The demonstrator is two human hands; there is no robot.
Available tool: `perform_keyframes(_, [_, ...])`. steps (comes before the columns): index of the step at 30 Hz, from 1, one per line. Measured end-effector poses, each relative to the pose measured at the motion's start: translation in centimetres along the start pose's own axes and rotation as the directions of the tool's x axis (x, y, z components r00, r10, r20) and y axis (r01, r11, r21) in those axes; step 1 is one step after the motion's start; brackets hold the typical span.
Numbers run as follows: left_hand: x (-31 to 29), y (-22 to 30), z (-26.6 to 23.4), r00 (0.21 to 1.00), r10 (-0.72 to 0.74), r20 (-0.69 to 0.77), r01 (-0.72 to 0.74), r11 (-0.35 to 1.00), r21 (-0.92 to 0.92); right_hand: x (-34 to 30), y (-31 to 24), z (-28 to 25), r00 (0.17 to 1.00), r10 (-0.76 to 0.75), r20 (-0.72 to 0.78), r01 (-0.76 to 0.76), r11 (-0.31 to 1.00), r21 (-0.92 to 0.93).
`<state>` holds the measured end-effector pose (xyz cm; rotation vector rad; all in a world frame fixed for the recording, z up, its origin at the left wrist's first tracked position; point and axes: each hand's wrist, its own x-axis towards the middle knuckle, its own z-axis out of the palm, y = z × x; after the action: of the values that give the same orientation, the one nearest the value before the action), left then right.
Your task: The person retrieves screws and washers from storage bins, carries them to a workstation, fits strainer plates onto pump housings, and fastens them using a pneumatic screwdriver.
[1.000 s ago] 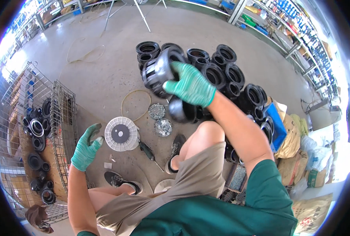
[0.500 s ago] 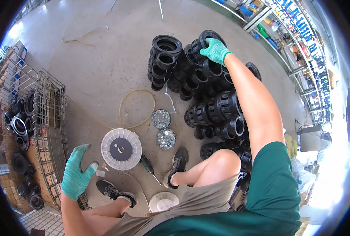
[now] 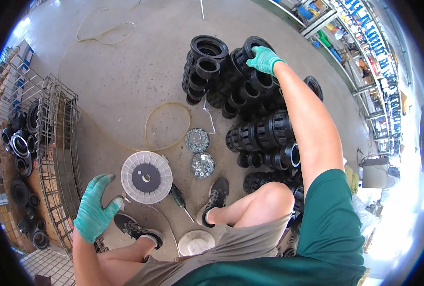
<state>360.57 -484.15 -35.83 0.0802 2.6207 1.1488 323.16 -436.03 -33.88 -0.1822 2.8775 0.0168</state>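
My right hand (image 3: 263,60), in a green glove, reaches out to the far end of the stacked parts. Its fingers hook over the rim of a black ribbed pipe fitting (image 3: 253,43) with a round opening, the thumb on the side. More black fittings (image 3: 207,46) stand piled close by. My left hand (image 3: 95,208), gloved alike, hovers empty at the lower left, thumb and fingers apart. Near it on the floor sits a pale spool (image 3: 146,177) with a dark centre, and beside that a dark green power screwdriver (image 3: 177,195).
Two round containers of small metal hardware (image 3: 197,140) stand in the middle of the floor. A wire cage (image 3: 54,157) with black parts is at left. Pale tubing (image 3: 168,125) lies coiled beyond the spool. Shelving (image 3: 350,66) lines the far right. A white round lid-like piece (image 3: 196,243) is near my feet.
The view has shifted slightly. My right hand stays at the same far fitting, which appears little moved. My left hand remains empty, its fingers a bit more curled.
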Motion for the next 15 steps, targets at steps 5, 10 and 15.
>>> perform_keyframes(5, [-0.2,0.7,0.2,0.999,0.038,0.005,-0.038,0.997,0.074,-0.4,0.2,0.0,0.997,-0.03,0.075,0.038,0.993,-0.11])
perform_keyframes(10, [-0.5,0.7,0.1,0.999,0.043,-0.001,-0.043,0.993,0.11,-1.7,0.7,-0.2,0.993,-0.013,0.114,0.027,0.993,-0.114])
perform_keyframes(15, [-0.2,1.2,0.4,1.0,0.018,0.018,-0.019,0.997,0.081,-2.7,1.2,0.5,0.999,-0.018,0.037,0.021,0.995,-0.096])
